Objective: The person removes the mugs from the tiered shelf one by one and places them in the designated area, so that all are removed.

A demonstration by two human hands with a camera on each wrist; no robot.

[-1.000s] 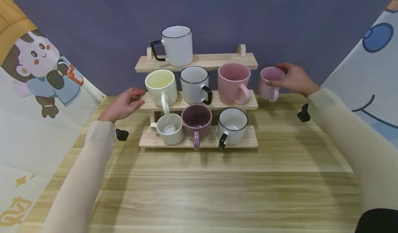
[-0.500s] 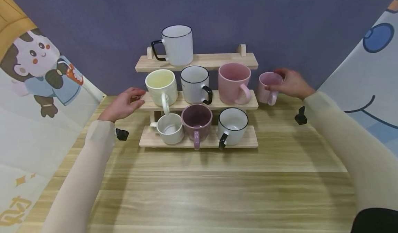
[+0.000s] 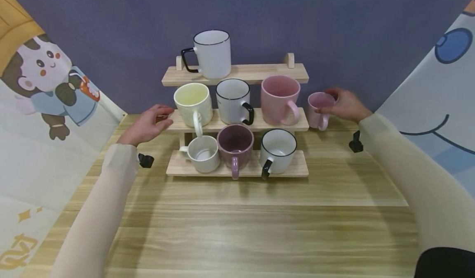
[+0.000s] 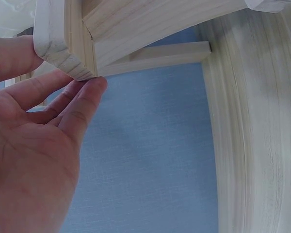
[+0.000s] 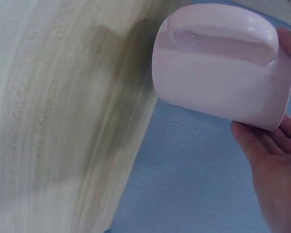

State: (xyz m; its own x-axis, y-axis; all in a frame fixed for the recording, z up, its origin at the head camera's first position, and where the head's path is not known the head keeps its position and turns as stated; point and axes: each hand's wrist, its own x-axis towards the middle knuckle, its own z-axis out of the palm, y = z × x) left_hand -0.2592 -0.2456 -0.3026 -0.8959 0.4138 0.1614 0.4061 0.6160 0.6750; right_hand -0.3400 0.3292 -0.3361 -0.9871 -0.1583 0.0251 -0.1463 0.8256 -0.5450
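Grasping a small pink mug (image 3: 315, 115), right of centre, in the right grip (image 3: 346, 104); pinching the wooden rack (image 3: 256, 72), left of centre, in the left grip (image 3: 145, 125); showing illegible gold lettering (image 3: 18, 252), lower left.

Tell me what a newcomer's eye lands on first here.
Probably the three-tier wooden rack at the centre of the head view, with seven mugs on it: one on top, three on each lower shelf. Next, perhaps, the small pink mug in the right hand, just right of the rack, and the left hand pinching the middle shelf's left end. The cartoon figure at far left also stands out.
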